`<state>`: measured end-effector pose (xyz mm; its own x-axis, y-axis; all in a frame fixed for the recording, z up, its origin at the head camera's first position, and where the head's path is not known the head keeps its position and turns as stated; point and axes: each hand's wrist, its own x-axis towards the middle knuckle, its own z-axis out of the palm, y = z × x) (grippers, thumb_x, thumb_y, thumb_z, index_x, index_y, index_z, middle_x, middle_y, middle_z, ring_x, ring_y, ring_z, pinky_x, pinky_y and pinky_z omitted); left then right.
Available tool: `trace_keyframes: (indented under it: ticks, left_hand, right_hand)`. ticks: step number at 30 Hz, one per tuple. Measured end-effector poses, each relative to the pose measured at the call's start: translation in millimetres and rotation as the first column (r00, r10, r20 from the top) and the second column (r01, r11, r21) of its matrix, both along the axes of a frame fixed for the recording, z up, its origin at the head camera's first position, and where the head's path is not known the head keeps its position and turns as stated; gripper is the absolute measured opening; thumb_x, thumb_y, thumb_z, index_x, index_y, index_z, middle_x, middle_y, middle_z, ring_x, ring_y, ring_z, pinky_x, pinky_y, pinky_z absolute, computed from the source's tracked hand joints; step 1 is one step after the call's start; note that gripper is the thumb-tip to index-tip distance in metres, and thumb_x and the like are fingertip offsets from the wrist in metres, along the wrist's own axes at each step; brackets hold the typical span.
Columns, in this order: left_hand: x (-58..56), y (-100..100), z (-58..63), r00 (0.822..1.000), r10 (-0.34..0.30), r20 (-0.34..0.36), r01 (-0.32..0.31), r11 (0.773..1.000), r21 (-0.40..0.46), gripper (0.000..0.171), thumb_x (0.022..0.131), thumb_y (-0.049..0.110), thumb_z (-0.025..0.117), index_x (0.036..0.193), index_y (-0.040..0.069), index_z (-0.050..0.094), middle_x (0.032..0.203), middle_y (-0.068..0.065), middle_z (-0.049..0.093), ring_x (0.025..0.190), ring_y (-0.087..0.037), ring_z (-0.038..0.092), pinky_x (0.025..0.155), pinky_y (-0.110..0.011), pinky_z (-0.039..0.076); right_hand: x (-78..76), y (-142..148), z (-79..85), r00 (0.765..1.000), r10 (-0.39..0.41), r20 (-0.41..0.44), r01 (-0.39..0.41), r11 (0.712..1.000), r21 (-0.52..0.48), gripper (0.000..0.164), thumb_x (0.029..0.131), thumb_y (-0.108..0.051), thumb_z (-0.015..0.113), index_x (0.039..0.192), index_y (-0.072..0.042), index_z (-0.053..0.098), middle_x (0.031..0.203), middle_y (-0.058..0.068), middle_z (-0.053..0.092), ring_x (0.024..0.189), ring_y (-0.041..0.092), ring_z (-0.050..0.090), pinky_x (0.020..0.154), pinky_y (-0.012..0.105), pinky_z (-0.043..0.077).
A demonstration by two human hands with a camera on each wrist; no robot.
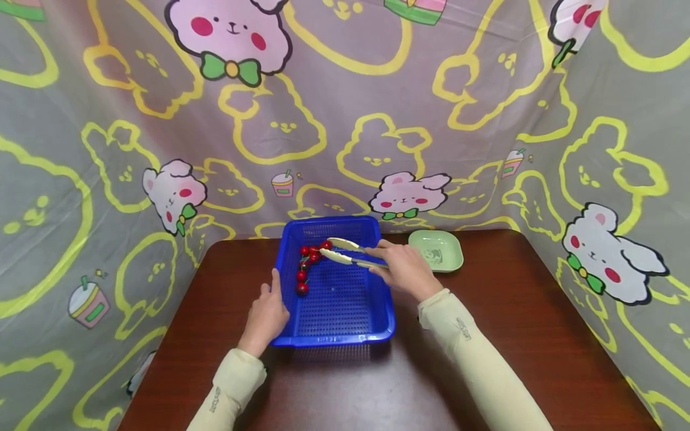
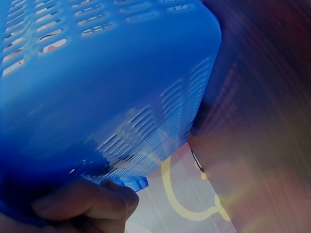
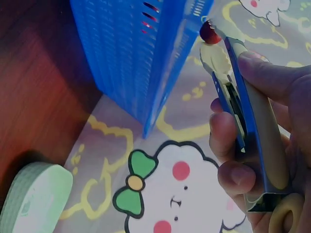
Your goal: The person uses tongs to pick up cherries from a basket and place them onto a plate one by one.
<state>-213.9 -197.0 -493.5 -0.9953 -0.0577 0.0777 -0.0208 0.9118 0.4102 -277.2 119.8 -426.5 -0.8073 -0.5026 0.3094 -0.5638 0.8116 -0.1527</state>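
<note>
My right hand (image 1: 403,268) holds a pair of tongs (image 1: 345,258) with cream tips, reaching in over the right rim of a blue plastic basket (image 1: 334,340). Between the tips sits one red cherry tomato (image 3: 210,33). Several more cherry tomatoes (image 1: 302,288) with green stems lie along the basket's left side. On the left, my left hand (image 1: 268,316) grips the basket's rim near its front corner; the left wrist view shows fingers (image 2: 92,201) curled at the rim, partly in shadow.
A light green dish (image 1: 450,251) with a picture inside stands right of the basket, near the table's back edge. The brown wooden table (image 1: 539,335) is bordered at the back and sides by a patterned cloth (image 1: 334,90).
</note>
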Motion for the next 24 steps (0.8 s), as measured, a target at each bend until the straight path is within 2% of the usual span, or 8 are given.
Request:
trace_keyframes:
  ticks: [7, 16, 21, 24]
  left_hand:
    - [-0.4, -0.6, -1.1, 1.000, -0.008, -0.006, 0.008, 1.000, -0.002, 0.084, 0.093, 0.004, 0.062, 0.163, -0.002, 0.018, 0.125, -0.035, 0.052, 0.057, -0.028, 0.053, 0.058, -0.047, 0.055]
    - [-1.0, 0.6, 4.2, 1.000, 0.005, 0.017, -0.005, 1.000, -0.005, 0.085, 0.094, 0.005, 0.063, 0.164, -0.001, 0.016, 0.128, -0.035, 0.051, 0.058, -0.028, 0.054, 0.062, -0.049, 0.057]
    - [-0.2, 2.3, 2.1, 1.000, 0.004, 0.024, -0.004, 1.000, -0.003, 0.085, 0.094, 0.005, 0.063, 0.164, 0.000, 0.016, 0.126, -0.034, 0.051, 0.058, -0.028, 0.054, 0.062, -0.049, 0.057]
    - [-0.4, 2.3, 2.1, 0.999, 0.008, 0.031, -0.008, 1.000, 0.001, 0.084, 0.095, 0.006, 0.063, 0.164, 0.000, 0.015, 0.126, -0.034, 0.051, 0.058, -0.026, 0.053, 0.062, -0.047, 0.058]
  right_hand:
    - [6.6, 20.3, 7.8, 0.999, -0.039, -0.020, 0.038, 0.998, -0.045, 0.044, 0.093, -0.034, 0.077, 0.135, -0.021, 0.072, 0.110, -0.001, 0.070, 0.077, 0.020, 0.064, 0.066, 0.039, 0.051]
    - [8.3, 57.4, 13.7, 0.992, -0.097, -0.077, 0.092, 0.994, -0.066, 0.046, 0.091, -0.032, 0.079, 0.135, -0.018, 0.071, 0.114, 0.005, 0.072, 0.092, 0.029, 0.070, 0.077, 0.046, 0.055]
    - [9.1, 82.9, 9.7, 0.984, -0.143, -0.104, 0.136, 0.988, -0.075, 0.044, 0.091, -0.030, 0.079, 0.132, -0.019, 0.072, 0.123, 0.005, 0.072, 0.101, 0.032, 0.070, 0.077, 0.052, 0.055]
    - [8.3, 97.3, 6.6, 0.981, -0.168, -0.097, 0.160, 0.983, -0.085, 0.043, 0.092, -0.029, 0.077, 0.133, -0.018, 0.072, 0.125, 0.007, 0.071, 0.100, 0.035, 0.071, 0.073, 0.053, 0.054]
